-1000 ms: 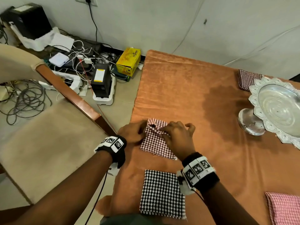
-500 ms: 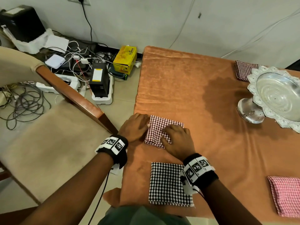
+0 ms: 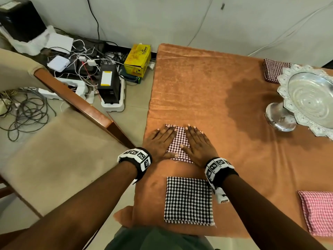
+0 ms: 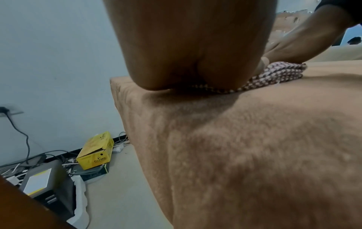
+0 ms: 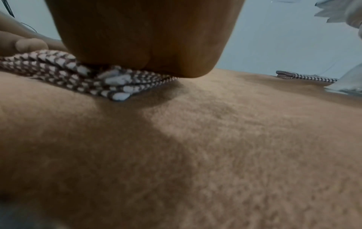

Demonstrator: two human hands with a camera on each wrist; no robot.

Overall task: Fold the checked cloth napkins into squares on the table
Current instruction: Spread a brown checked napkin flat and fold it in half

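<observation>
A small dark-red checked napkin (image 3: 178,141) lies folded into a square near the left edge of the orange-covered table (image 3: 207,87). My left hand (image 3: 160,141) lies flat on its left side, and my right hand (image 3: 198,143) presses flat on its right side, fingers straight. The wrist views show each palm down on the stacked folds of the napkin (image 4: 274,75) (image 5: 78,74). A black-and-white checked napkin (image 3: 188,201) lies folded square just nearer to me.
A silver pedestal bowl (image 3: 310,98) stands at the right, with another dark-red folded napkin (image 3: 273,69) behind it. A pink checked napkin (image 3: 319,212) lies at the near right. A beige chair (image 3: 54,150) stands left of the table, with boxes and cables (image 3: 90,69) on the floor.
One second ago both hands pinched and folded the red napkin's upper part. Now the fold is down and both hands have flattened out on top of it.
</observation>
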